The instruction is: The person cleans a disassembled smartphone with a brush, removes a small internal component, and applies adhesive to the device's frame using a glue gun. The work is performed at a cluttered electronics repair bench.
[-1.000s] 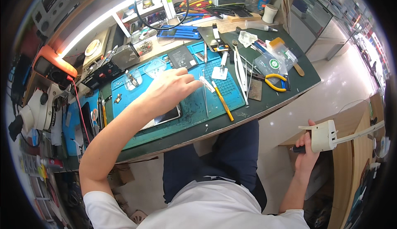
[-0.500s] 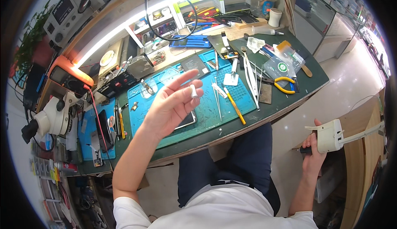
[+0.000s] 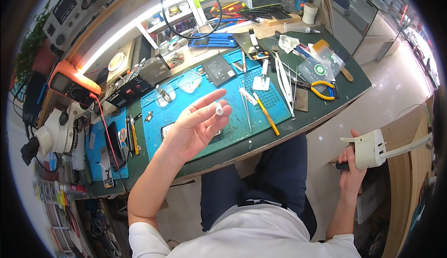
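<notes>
Above the blue work mat, my left hand pinches a small white piece between thumb and fingers; its kind is not clear. Part of a dark device with a light frame shows on the mat, mostly hidden behind that hand. Off to the right, away from the bench, my right hand is wrapped round an off-white boxy device with long flat arms that look like antennas. A black part sticks out beside its fingers.
Tweezers, a yellow-handled tool, yellow-grip pliers and a black battery lie on the bench. An orange multimeter and a white microscope stand at left. A black cable loop hangs overhead.
My left hand has turned a little, so the white piece now shows more of its end. The right hand and its off-white device have barely moved. The view has shifted slightly.
</notes>
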`<state>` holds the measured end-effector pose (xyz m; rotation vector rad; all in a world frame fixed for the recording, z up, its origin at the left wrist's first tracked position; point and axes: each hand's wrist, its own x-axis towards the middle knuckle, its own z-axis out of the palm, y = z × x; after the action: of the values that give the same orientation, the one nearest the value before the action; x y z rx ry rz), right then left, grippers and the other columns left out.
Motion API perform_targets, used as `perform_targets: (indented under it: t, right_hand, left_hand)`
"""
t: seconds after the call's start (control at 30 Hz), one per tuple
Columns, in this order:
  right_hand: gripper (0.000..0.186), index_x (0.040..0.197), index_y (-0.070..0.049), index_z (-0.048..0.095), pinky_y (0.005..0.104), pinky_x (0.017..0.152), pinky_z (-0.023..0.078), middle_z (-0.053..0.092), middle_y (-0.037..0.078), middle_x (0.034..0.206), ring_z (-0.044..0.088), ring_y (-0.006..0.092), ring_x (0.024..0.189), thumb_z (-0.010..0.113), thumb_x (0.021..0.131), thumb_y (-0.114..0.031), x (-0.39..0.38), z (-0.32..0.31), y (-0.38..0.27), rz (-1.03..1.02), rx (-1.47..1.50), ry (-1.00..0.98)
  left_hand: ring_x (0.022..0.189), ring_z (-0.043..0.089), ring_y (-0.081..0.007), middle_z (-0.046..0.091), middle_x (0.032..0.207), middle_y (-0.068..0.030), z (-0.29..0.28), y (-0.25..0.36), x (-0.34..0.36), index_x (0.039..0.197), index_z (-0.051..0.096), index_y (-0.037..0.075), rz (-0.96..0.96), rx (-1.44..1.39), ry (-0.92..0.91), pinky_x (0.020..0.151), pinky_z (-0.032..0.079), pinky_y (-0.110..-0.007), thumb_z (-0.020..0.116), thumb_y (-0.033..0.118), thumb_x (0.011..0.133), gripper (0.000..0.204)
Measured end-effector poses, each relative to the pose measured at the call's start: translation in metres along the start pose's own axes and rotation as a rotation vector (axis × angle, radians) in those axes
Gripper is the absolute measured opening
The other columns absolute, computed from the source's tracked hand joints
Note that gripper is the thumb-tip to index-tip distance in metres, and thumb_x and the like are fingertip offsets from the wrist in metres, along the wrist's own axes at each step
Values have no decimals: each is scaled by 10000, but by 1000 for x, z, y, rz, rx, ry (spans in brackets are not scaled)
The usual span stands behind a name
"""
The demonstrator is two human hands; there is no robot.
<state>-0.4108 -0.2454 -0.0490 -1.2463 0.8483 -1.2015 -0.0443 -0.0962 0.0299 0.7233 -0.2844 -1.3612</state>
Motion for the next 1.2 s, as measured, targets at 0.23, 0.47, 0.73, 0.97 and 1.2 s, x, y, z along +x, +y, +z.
perform_targets:
  t: [0.23,0.47,0.73,0.97,1.2]
  right_hand:
    - [520,1415,54,443,242,648,420,430,-16,813,437,71,712,615,939,-63,0,3,-2,-14,9,-19]
    - [565,1407,60,449,240,656,424,440,-17,808,446,76,717,663,918,-125,2,1,0,-69,23,-23]
    - [564,1399,59,456,257,723,439,484,20,891,474,101,788,662,911,-133,1,0,-6,-82,-17,-23]
    - [615,1433,33,418,454,1135,359,546,183,1336,482,309,1307,636,880,-126,14,-10,-16,-352,-47,19]
    - [682,1457,18,387,510,1169,317,544,190,1364,465,355,1340,635,834,-103,27,-18,-22,-393,183,-120]
  left_hand:
    - [1048,670,-226,602,1153,-148,-3,-1,1,1470,312,-46,-33,-66,-52,880,623,-300,565,-5,969,563]
    - [1014,678,-216,618,1110,-125,5,-2,6,1413,414,-39,18,129,56,831,628,-298,620,31,952,509]
    - [861,681,-236,668,991,-98,2,8,66,1152,640,47,486,1951,166,728,549,-334,657,71,888,266]
    - [1022,619,-241,623,1136,-70,19,-14,71,1159,645,87,822,2389,-216,793,538,-353,635,33,817,346]
    - [955,587,-176,569,1069,-27,30,-31,70,1083,604,78,940,2588,-640,724,530,-299,653,83,766,321]
